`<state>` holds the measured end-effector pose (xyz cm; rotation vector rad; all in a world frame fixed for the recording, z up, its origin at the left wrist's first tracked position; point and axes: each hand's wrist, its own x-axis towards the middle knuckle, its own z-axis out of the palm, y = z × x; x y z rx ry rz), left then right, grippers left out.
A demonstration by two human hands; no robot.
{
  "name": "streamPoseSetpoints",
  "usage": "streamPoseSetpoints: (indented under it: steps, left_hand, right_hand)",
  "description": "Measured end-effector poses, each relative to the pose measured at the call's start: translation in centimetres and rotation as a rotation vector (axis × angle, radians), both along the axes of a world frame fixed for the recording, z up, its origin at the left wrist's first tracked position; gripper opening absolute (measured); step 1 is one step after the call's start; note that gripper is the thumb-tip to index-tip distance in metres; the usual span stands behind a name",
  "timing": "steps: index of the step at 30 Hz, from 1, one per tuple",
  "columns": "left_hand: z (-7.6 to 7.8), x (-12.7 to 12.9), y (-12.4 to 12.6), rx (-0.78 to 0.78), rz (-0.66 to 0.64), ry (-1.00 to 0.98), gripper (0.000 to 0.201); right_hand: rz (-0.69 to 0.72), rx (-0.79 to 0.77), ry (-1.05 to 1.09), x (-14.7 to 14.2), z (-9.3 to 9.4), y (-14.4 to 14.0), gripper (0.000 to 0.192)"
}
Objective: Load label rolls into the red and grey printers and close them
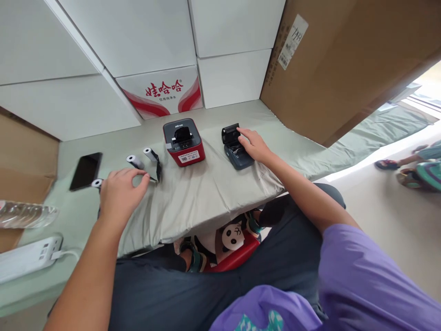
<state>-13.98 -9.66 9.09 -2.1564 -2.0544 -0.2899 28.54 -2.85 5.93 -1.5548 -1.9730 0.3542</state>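
Observation:
On the left, my left hand [122, 191] has its thumb and forefinger together at a thin black strip [159, 171], which seems to be the loose end of a paper roll [150, 153]. Just behind that hand stands a second white paper roll [135, 161]; a third roll [97, 183] is partly hidden by the hand. My right hand [255, 146] rests its outstretched fingertips on a small dark portable printer [240, 158]. The printer's lid [230, 132] is up, and its inside is partly covered by my fingers. Between my hands sits a red and black label printer [186, 143].
White boxes [237, 80] line the back, and a large brown carton [330, 69] rises at the right. A black phone [86, 171], a clear plastic bottle [27, 214] and a white power bank [29, 258] with a cable lie left on the cloth-covered table [203, 193]. Another person's feet [389, 164] show at right.

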Motion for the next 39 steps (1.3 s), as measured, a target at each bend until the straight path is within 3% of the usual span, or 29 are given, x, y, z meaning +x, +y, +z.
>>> streamPoseSetpoints:
  steps: [5, 8, 12, 19, 26, 31, 36, 39]
  left_hand:
    - [0.0, -0.4, -0.3, -0.004, 0.006, -0.012, 0.048]
    - [0.0, -0.6, -0.4, -0.004, 0.010, -0.018, 0.048]
    - [-0.1, -0.8, -0.5, -0.026, 0.016, -0.027, 0.049]
    - [-0.3, -0.7, -0.4, -0.031, 0.006, -0.052, 0.046]
    - [-0.2, -0.7, -0.5, -0.037, -0.001, -0.049, 0.046]
    - [0.0, -0.6, -0.6, -0.025, 0.006, -0.053, 0.043]
    - [0.2, -0.4, -0.6, -0.007, -0.009, -0.060, 0.041]
    - [0.6, -0.6, -0.5, -0.017, 0.017, -0.075, 0.042]
  right_hand:
    - [-0.064, -0.020, -0.033, -0.1, 0.6, 2.1, 0.041]
    - [-0.047, -0.156, -0.188, 0.1, 1.3, 2.9, 0.033]
    - [0.032, -0.427, -0.355, 0.2, 2.5, 3.8, 0.047]
    - [-0.014, -0.562, -0.528, -1.7, 3.9, 4.2, 0.054]
    - [0.074, -0.454, -0.587, -0.7, 4.2, 4.8, 0.042]
    - [0.107, -0.185, -0.281, 0.1, 6.7, 3.8, 0.036]
    - [0.288, -0.087, 0.146, -3.1, 7.3, 1.4, 0.030]
    - [0.369, -0.041, 0.181, -6.2, 6.1, -0.6, 0.028]
